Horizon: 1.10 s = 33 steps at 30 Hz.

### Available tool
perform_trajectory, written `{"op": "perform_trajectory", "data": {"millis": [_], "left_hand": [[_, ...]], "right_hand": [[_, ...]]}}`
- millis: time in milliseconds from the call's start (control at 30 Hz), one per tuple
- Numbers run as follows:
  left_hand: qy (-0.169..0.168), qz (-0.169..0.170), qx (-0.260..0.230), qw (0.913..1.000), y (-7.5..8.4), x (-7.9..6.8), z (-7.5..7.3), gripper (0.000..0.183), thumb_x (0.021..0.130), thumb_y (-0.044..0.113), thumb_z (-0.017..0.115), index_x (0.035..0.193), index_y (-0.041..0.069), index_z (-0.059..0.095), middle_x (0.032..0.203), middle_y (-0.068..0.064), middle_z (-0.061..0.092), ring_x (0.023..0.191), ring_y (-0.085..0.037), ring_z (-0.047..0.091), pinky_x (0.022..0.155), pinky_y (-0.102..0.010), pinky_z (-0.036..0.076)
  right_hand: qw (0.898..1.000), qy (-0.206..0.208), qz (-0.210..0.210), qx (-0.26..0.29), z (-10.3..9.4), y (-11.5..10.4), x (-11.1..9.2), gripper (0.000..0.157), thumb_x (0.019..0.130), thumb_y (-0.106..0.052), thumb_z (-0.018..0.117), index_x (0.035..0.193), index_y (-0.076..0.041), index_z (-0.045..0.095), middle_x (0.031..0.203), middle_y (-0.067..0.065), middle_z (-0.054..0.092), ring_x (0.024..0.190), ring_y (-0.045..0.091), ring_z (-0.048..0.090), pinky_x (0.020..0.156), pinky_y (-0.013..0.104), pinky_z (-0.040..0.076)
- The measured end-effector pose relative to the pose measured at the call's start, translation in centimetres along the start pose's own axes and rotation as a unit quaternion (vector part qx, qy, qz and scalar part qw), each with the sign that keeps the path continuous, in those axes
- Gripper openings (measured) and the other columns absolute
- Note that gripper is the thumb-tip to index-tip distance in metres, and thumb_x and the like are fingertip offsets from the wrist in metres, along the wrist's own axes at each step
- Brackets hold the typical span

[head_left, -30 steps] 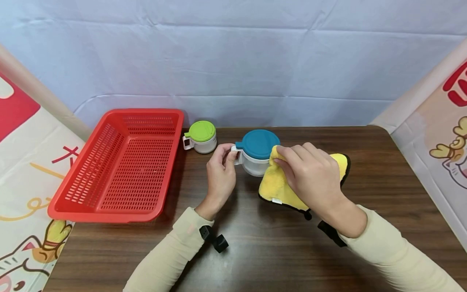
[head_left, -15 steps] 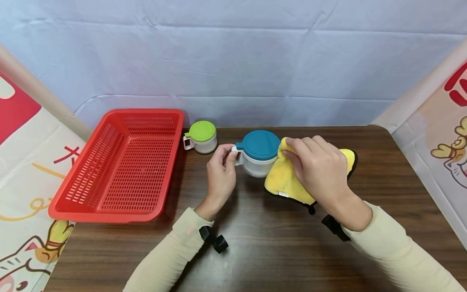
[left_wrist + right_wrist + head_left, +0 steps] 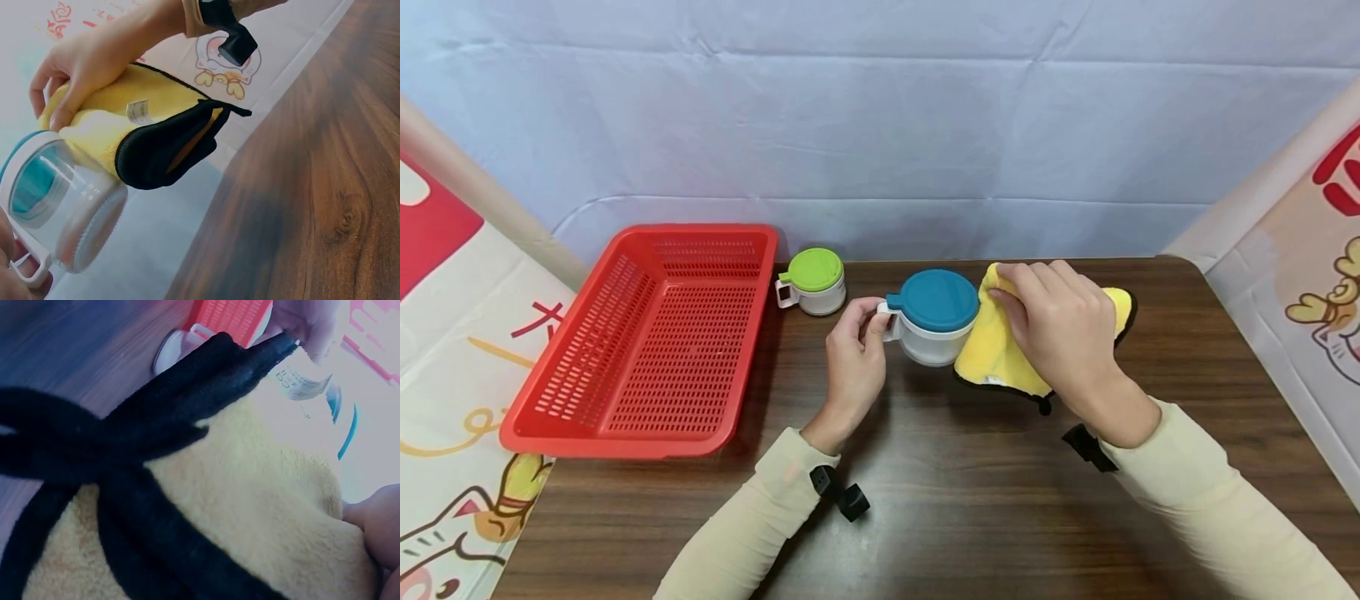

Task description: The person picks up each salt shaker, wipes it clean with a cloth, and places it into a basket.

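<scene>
A clear seasoning jar (image 3: 934, 346) with a round blue lid (image 3: 938, 300) and a white handle (image 3: 34, 262) is near the middle of the head view. My left hand (image 3: 856, 362) pinches its handle between thumb and fingers. Against the jar's right side lies a yellow cleaning cloth (image 3: 996, 346) with black trim and a small white label. My right hand (image 3: 1063, 329) grips a bunched edge of this cloth, its fingertips close to the lid's rim. In the left wrist view, the jar's ribbed base shows and the cloth covers part of its side.
A red perforated plastic basket (image 3: 767, 275) stands on the left of the wooden table (image 3: 970, 517). Between it and my left hand, a smaller jar with a green lid (image 3: 815, 270) stands near the back edge. A pale cloth backdrop (image 3: 880, 125) rises behind.
My right hand has moved the cloth rightward and then toward the back along the jar's side. My left hand and the jar have hardly shifted.
</scene>
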<state>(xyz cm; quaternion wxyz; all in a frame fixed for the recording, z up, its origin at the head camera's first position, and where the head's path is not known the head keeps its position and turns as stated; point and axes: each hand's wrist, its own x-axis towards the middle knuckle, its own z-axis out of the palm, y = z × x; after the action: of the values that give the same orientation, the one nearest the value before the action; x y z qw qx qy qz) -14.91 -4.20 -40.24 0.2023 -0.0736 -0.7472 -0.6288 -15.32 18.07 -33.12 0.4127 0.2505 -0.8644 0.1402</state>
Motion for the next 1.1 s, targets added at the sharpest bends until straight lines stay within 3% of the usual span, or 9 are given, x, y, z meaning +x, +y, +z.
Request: {"op": "perform_trajectory", "data": {"millis": [200, 367, 600, 900, 1100], "left_hand": [[0.0, -0.001, 0.002, 1.0, -0.2, -0.1, 0.0, 0.015, 0.1, 0.007, 0.063, 0.111, -0.004, 0.065, 0.106, -0.014, 0.071, 0.096, -0.022, 0.066, 0.087, -0.037, 0.056], [0.0, -0.004, 0.005, 1.0, -0.2, -0.1, 0.0, 0.015, 0.1, 0.007, 0.063, 0.111, -0.003, 0.066, 0.106, -0.014, 0.071, 0.096, -0.022, 0.065, 0.086, -0.036, 0.055], [-0.002, -0.003, 0.001, 1.0, -0.1, -0.1, -0.1, 0.016, 0.1, 0.007, 0.062, 0.112, -0.003, 0.065, 0.106, -0.014, 0.07, 0.096, -0.022, 0.066, 0.086, -0.034, 0.055], [-0.006, -0.003, -0.003, 1.0, 0.0, -0.1, 0.0, 0.016, 0.1, 0.007, 0.062, 0.112, -0.003, 0.065, 0.107, -0.014, 0.07, 0.096, -0.022, 0.065, 0.087, -0.034, 0.055], [-0.01, 0.007, -0.009, 0.9999, -0.1, -0.1, 0.1, 0.014, 0.1, 0.006, 0.062, 0.11, -0.003, 0.066, 0.105, -0.014, 0.071, 0.095, -0.023, 0.066, 0.086, -0.032, 0.055]], "right_hand": [[0.999, 0.012, -0.036, 0.021, 0.8, 1.5, 0.2, 0.022, 0.089, -0.012, 0.08, 0.106, -0.001, 0.073, 0.087, 0.017, 0.073, 0.072, 0.036, 0.063, 0.058, 0.045, 0.05], [0.995, 0.009, -0.064, 0.07, 1.1, 2.6, 0.1, 0.036, 0.084, -0.01, 0.083, 0.116, 0.0, 0.071, 0.088, 0.017, 0.071, 0.067, 0.033, 0.057, 0.057, 0.043, 0.047], [0.987, -0.012, -0.11, 0.118, 0.6, 3.6, 0.1, 0.035, 0.104, -0.028, 0.06, 0.12, 0.001, 0.07, 0.088, 0.015, 0.069, 0.07, 0.031, 0.056, 0.062, 0.041, 0.044], [0.98, -0.039, -0.136, 0.142, 0.0, 3.9, -0.2, 0.031, 0.107, -0.027, 0.056, 0.116, -0.002, 0.071, 0.098, 0.011, 0.073, 0.08, 0.03, 0.062, 0.071, 0.043, 0.047], [0.979, -0.033, -0.139, 0.145, 0.4, 3.9, -0.1, 0.029, 0.106, -0.026, 0.056, 0.117, -0.002, 0.07, 0.097, 0.011, 0.073, 0.079, 0.03, 0.06, 0.069, 0.043, 0.046]]}}
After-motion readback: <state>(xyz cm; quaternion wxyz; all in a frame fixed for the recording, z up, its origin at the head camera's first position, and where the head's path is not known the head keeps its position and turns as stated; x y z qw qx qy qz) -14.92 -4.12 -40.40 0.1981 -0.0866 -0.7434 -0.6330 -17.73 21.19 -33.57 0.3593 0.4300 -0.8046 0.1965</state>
